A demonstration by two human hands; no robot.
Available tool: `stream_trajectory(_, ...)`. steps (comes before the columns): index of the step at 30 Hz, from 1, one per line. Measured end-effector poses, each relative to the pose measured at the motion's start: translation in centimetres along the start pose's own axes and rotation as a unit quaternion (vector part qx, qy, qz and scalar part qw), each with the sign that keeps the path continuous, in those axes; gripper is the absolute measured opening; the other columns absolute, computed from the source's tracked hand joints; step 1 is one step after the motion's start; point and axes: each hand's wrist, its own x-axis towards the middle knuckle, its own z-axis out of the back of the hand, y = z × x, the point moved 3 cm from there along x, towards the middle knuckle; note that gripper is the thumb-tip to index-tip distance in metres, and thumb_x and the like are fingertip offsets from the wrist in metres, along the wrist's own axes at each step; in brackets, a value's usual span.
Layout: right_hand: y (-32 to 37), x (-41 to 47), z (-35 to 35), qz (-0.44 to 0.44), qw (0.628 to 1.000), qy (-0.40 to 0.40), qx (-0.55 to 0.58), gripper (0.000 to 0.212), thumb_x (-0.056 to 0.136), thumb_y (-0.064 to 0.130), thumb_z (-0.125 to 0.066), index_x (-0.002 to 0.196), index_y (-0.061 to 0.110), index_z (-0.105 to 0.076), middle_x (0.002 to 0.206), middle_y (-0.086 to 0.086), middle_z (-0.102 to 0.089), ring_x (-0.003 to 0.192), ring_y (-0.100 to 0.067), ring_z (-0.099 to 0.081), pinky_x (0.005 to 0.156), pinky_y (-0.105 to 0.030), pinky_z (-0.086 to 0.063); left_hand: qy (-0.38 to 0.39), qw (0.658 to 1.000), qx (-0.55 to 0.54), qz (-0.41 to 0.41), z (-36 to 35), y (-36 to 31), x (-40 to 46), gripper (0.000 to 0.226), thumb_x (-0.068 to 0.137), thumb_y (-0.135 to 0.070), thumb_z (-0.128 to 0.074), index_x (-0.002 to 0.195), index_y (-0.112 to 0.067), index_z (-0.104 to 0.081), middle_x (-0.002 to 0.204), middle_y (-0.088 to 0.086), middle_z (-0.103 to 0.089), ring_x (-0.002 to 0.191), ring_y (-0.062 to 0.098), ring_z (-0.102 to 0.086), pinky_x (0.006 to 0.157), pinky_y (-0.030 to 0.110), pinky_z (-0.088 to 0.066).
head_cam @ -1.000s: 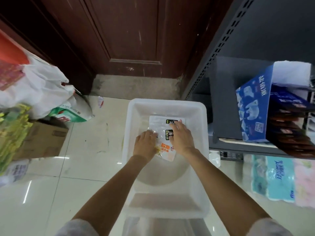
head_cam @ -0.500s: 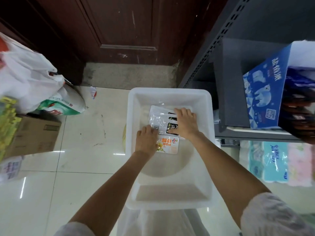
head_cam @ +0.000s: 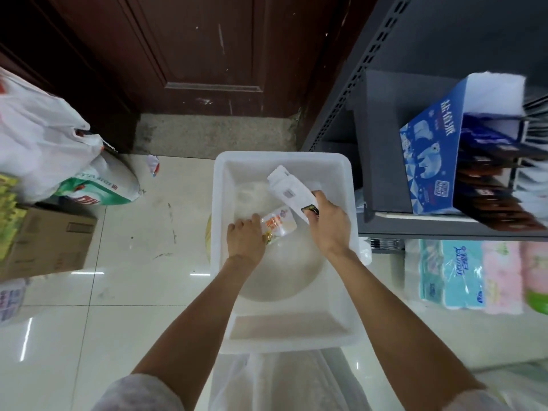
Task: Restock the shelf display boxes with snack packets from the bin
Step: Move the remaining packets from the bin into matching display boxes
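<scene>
Right hand (head_cam: 329, 225) curled round white packet (head_cam: 289, 192); left hand (head_cam: 246, 240) pinching orange pkt (head_cam: 278, 222).

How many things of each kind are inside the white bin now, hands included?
Snack packets: 2, a white packet held by the right hand, an orange-printed packet held by the left hand
Hands: 2, left hand, right hand
Total: 4, all within the white bin

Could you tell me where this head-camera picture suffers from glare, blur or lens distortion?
Head view: ceiling lights glare off the glossy floor; the right edge smears, blurring the blue box and the tissue packs; wide-angle bending bows the shelf upright; the hands and the bin stay fairly sharp.
</scene>
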Motion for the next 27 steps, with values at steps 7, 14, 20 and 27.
stream_trajectory(7, -2.6, -8.5, 7.8, -0.193, 0.838, -0.002, 0.51, 0.019, 0.089, 0.015, -0.064, 0.102, 0.024, -0.053, 0.096, 0.001, -0.062, 0.08, -0.014, -0.06, 0.061, -0.027, -0.044, -0.021, 0.745, -0.654, 0.133, 6.7, -1.4, -6.3, 0.012, 0.093, -0.011, -0.058, 0.104, -0.013, -0.054, 0.098, 0.008, -0.065, 0.085, 0.022, -0.065, 0.069, 0.027, -0.052)
stream_trajectory(14, -7.6, -14.1, 12.3, -0.173, 0.714, 0.018, 0.678, 0.035, 0.079, 0.019, -0.065, 0.114, 0.018, -0.057, 0.102, 0.001, -0.07, 0.091, -0.019, -0.064, 0.073, -0.037, -0.047, 0.013, 0.69, -0.723, 0.003, 11.0, -10.4, -12.3, 0.036, 0.09, 0.003, -0.056, 0.117, -0.02, -0.047, 0.1, -0.002, -0.071, 0.085, 0.013, -0.067, 0.064, 0.025, -0.055)
stream_trajectory(20, -15.0, -16.0, 16.3, -0.132, 0.696, -0.018, 0.706, 0.033, 0.08, 0.018, -0.063, 0.112, 0.023, -0.055, 0.102, 0.008, -0.07, 0.092, -0.011, -0.067, 0.074, -0.037, -0.053, 0.026, 0.725, -0.682, -0.094, 11.1, -21.7, -16.3, 0.036, 0.089, 0.005, -0.057, 0.11, -0.02, -0.042, 0.114, 0.004, -0.066, 0.089, 0.009, -0.068, 0.063, 0.023, -0.054)
stream_trajectory(27, -28.1, -19.4, 22.2, -0.108, 0.733, -0.045, 0.67, 0.029, 0.089, 0.008, -0.059, 0.114, 0.023, -0.054, 0.099, 0.009, -0.07, 0.087, -0.01, -0.067, 0.06, -0.025, -0.054, -0.056, 0.771, -0.629, -0.079, 7.7, -34.4, -20.4, 0.017, 0.09, -0.016, -0.065, 0.104, -0.025, -0.059, 0.101, -0.005, -0.072, 0.092, 0.015, -0.07, 0.072, 0.034, -0.057)
